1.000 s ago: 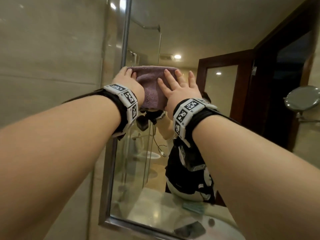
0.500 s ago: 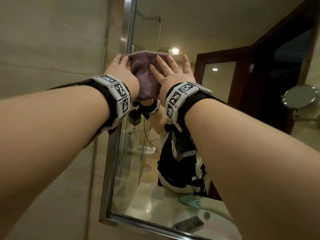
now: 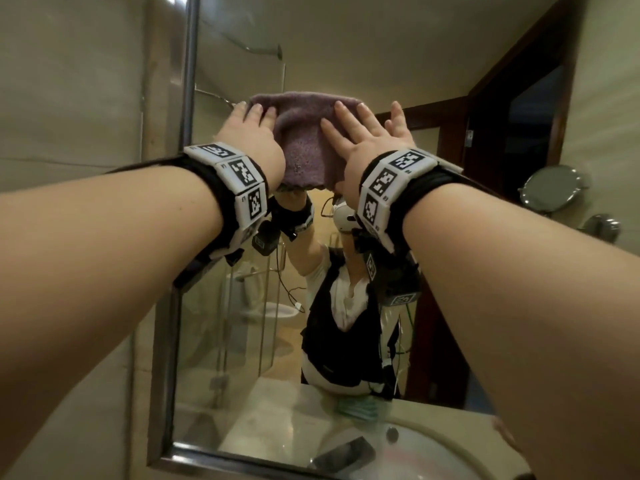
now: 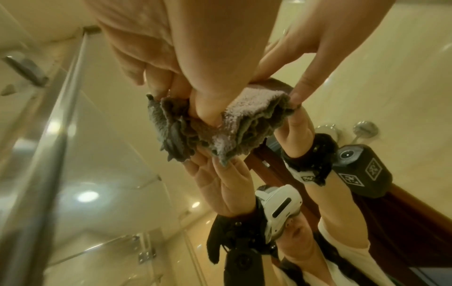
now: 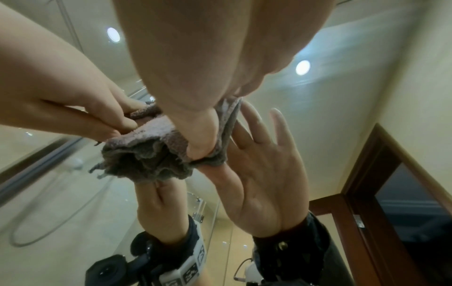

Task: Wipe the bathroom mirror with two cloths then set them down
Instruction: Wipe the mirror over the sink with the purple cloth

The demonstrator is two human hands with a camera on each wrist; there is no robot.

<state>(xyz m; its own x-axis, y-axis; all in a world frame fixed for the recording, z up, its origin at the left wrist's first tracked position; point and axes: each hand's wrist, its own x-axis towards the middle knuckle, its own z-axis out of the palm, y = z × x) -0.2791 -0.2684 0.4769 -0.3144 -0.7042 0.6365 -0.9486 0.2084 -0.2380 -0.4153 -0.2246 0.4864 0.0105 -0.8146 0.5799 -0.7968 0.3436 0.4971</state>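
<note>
A purple cloth [image 3: 304, 147] lies flat against the bathroom mirror [image 3: 242, 341], high up and just right of its metal left frame. My left hand [image 3: 252, 133] presses the cloth's left side with straight fingers. My right hand [image 3: 367, 136] presses its right side, fingers spread, the outer ones on the glass. In the left wrist view my thumb pushes into the bunched cloth [image 4: 244, 120]. In the right wrist view the cloth [image 5: 146, 154] hangs crumpled under my palm. A greenish cloth [image 3: 356, 407] shows in the reflection, lying on the counter.
A tiled wall [image 3: 69, 98] borders the mirror on the left. A round magnifying mirror [image 3: 550, 188] hangs at the right. The reflection shows a sink basin [image 3: 433, 455], a dark flat object [image 3: 346, 455], a glass shower screen and a dark wooden door frame.
Both hands have slid the purple cloth up the mirror and a little to the right, away from the left frame. They still press it flat.
</note>
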